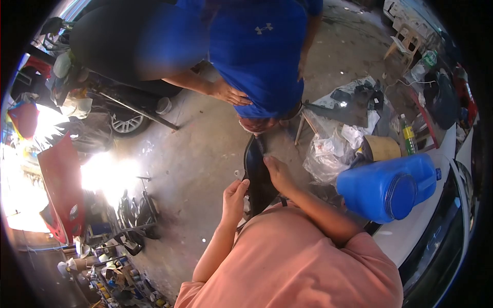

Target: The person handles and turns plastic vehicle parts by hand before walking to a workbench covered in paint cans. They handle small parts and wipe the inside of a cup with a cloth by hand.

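Observation:
A long, dark, glossy panel (pixel 258 177) lies lengthwise in front of my body, its far end close to the person in the blue shirt. My left hand (pixel 235 199) grips its left edge, thumb and fingers pressed together. On the panel's right side rests my right hand (pixel 277 173), its fingertips at the surface; what lies under those fingers is hidden. Facing me, a person in a blue shirt (pixel 259 61) stands with one hand (pixel 229 92) against the shirt.
On the right, a blue jug (pixel 382 187) sits on a white car body (pixel 393 238), near a yellow-labelled bottle (pixel 408 134) and plastic wrapping (pixel 321 159). A red panel (pixel 62 187) stands left, above shelves of cans (pixel 115 282). A wheel (pixel 128 124) is at upper left.

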`<state>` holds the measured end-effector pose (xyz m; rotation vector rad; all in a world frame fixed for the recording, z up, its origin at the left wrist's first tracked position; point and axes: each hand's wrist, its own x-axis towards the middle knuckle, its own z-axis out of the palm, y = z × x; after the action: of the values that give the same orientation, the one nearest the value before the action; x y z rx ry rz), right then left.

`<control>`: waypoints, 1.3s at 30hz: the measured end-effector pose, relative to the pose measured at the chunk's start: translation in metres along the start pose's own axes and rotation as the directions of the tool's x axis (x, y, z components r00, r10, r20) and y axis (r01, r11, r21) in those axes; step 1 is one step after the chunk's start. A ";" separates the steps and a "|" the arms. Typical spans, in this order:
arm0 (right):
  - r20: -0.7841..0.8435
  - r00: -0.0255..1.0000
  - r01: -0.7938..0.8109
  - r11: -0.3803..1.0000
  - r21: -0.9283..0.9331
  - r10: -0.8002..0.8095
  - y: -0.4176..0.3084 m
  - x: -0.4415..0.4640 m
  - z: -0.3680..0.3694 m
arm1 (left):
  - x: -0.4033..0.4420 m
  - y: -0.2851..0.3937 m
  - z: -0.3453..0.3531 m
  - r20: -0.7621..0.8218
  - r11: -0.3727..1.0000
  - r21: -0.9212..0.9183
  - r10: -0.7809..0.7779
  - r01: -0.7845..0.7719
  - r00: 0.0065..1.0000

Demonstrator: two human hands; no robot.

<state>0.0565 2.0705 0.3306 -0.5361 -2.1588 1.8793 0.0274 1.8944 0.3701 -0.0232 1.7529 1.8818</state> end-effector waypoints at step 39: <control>-0.334 0.587 -0.093 0.470 0.878 0.738 0.208 0.180 -0.156 | -0.087 -0.035 -0.038 -0.368 0.999 -0.015 0.043 -0.052 0.929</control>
<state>-0.0185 2.3097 0.1370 -1.4144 -0.5340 2.1148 0.1009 1.8257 0.3657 -0.3695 1.9868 2.0345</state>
